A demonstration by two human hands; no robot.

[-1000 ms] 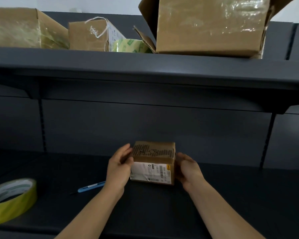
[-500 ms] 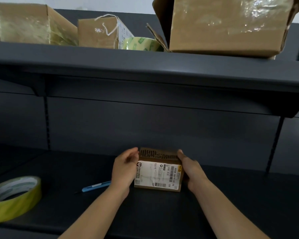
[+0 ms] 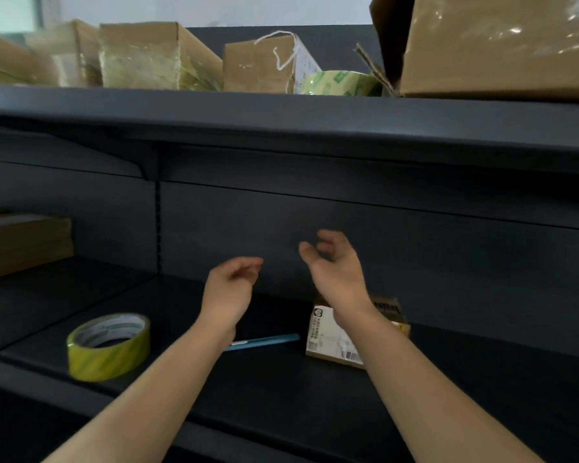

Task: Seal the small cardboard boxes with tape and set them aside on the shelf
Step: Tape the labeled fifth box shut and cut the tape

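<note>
Two bare forearms reach in over the lower shelf (image 3: pixel 281 396). On it sits the small cardboard box (image 3: pixel 325 337), partly hidden behind the right wrist. Its near face carries a white label with a small logo, barcodes and fine print too small to read, and a yellow patch shows at its right edge.

Left of the box and just beside it lies one blue pen-like tool (image 3: pixel 271 339), flat on the shelf. Farther left of the box, and nearer, stands one yellow tape roll (image 3: pixel 109 345), hole upward.

The left hand (image 3: pixel 229 289) hangs above and left of the box. The right hand (image 3: pixel 335 269) hangs above it. Each grip is loose, fingers softly curled, holding nothing and touching nothing.

Well left of the box, farther back, rests a plain brown carton (image 3: pixel 20 245).

On the upper shelf (image 3: pixel 281 118), above the box:
- a second tape roll (image 3: pixel 340 83), green-printed
- a tape-wrapped carton (image 3: pixel 154 58)
- a carton with white string (image 3: pixel 261 68)
- a large carton (image 3: pixel 498 45) with an open flap
- blurred cartons at the far left
</note>
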